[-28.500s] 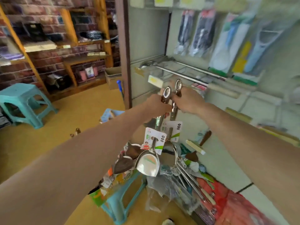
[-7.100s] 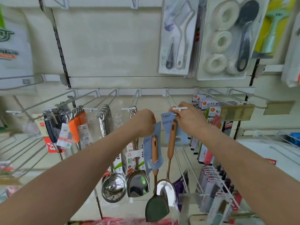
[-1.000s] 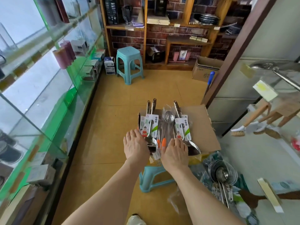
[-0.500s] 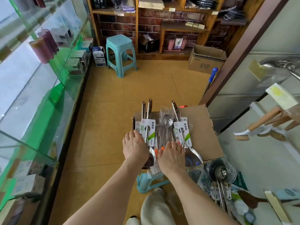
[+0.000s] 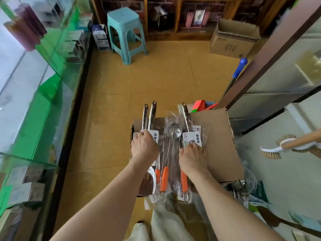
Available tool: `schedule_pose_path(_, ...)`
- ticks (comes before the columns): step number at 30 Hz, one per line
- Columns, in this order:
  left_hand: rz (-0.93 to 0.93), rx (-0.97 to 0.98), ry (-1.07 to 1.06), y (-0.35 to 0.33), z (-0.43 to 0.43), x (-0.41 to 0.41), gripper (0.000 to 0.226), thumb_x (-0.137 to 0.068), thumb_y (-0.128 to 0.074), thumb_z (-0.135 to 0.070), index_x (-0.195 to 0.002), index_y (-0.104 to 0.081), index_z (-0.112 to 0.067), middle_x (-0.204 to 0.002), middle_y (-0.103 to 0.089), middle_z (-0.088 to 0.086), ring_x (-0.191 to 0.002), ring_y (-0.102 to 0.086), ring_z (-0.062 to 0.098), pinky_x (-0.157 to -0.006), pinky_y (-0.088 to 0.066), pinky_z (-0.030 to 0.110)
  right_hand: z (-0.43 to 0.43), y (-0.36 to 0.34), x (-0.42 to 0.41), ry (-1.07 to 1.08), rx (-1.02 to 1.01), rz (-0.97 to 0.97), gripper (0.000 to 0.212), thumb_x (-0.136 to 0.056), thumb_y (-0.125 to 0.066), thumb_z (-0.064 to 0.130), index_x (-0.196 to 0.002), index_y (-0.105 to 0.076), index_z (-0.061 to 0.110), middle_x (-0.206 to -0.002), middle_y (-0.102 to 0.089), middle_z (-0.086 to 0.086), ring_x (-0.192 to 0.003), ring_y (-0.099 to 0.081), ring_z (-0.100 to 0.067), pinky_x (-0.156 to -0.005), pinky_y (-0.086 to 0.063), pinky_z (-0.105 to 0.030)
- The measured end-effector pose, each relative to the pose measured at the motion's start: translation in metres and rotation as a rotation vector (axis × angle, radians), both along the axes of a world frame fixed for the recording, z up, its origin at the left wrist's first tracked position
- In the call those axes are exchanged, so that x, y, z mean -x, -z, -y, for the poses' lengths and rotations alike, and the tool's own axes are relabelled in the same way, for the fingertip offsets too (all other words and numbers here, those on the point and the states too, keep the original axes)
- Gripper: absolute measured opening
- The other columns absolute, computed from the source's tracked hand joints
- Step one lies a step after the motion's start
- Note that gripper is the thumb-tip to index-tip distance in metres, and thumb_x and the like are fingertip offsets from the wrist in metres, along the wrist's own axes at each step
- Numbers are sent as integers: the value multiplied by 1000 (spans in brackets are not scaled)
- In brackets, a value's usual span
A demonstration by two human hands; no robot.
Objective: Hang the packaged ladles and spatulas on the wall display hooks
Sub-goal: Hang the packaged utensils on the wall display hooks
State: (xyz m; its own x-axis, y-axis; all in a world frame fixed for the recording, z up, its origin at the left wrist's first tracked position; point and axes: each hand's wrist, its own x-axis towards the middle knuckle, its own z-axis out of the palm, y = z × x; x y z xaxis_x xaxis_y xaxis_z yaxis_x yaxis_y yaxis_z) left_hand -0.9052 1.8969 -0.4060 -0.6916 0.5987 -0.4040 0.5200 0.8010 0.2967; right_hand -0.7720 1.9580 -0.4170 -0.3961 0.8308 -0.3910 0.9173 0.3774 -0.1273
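The ladles [image 5: 152,113] are being gripped in the curled left hand [image 5: 145,146], the spatula [image 5: 185,113] pressed under the flat-fingered right hand [image 5: 192,156], with hang holes [image 5: 154,102] beyond each grip, presumably free for hooking.

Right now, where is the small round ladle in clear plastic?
In the head view, the small round ladle lies on the cardboard box, between the left hand and the right hand.

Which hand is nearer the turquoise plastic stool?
Left. The left hand, gripping carded steel ladles, is roughly in line with the turquoise plastic stool; the right hand is offset farther right.
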Motion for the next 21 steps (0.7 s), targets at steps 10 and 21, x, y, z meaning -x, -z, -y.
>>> schedule_pose_path(10, 130, 85, 41, 31, -21, 1, 34, -91, -53, -13, -124, -54, -16, -108, -63, 4, -90, -60, 22, -77, -51, 34, -6, 31, 16, -29, 391, 5, 26, -100, -44, 30, -93, -58, 9, -80, -55, -1, -77, -55, -19, -69, -41, -28)
schedule_pose_path(21, 192, 98, 116, 38, -16, -2, 27, -89, -52, -15, -112, -65, -19, -94, -58, 1, -83, -62, 22, -73, -55, 33, 7, 52, 26, 16, 523, 97, 25, -87, -56, 25, -68, -47, 12, -69, -51, 1, -67, -53, -16, -60, -43, -25)
